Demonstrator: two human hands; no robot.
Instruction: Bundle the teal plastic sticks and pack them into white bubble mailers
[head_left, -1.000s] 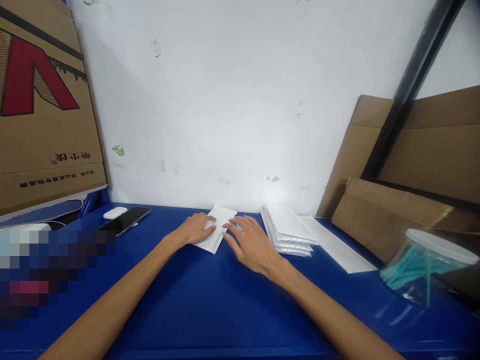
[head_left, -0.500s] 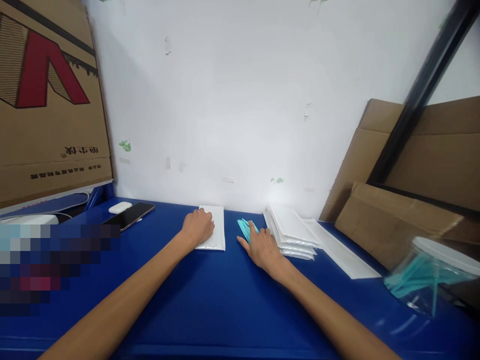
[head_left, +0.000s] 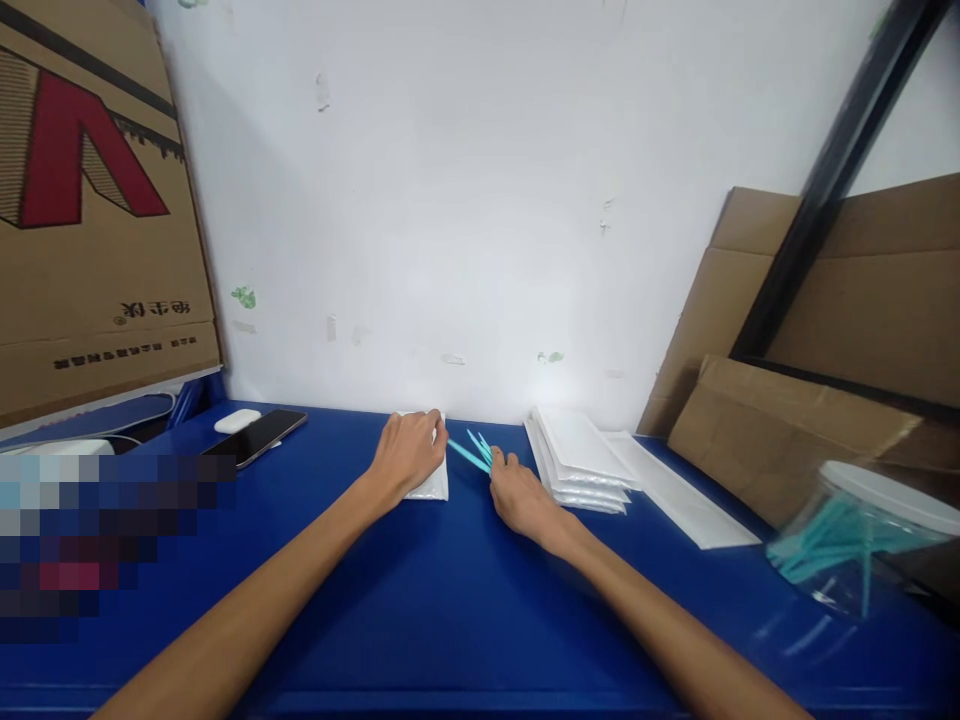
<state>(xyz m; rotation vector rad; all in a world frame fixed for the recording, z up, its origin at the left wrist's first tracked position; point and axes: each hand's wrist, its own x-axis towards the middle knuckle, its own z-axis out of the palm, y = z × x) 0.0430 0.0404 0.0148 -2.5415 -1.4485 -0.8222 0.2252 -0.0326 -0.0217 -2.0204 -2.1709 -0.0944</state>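
Observation:
My right hand (head_left: 525, 500) is closed around a small bunch of thin teal sticks (head_left: 484, 446), whose tips fan out beyond its fingers. One teal stick (head_left: 469, 456) slants across to my left hand (head_left: 409, 450), and its far end meets the pinched fingertips there. Beneath my left hand lies a white padded envelope (head_left: 431, 487), mostly covered by the hand. Just right of my right hand is a stack of white padded envelopes (head_left: 577, 445). The exact kind of the sticks cannot be made out.
On the right stands a clear jar (head_left: 844, 590) with a white lid and more teal sticks inside. A flat white envelope (head_left: 690, 500) lies beside the stack. A phone (head_left: 262, 437) and a white case (head_left: 237, 421) are at left. Cardboard (head_left: 780, 430) leans at right.
My left hand has lifted from lying on the envelope and moved slightly right, pinching one stick's end. My right hand has raised the sticks off the table, and they have spread apart.

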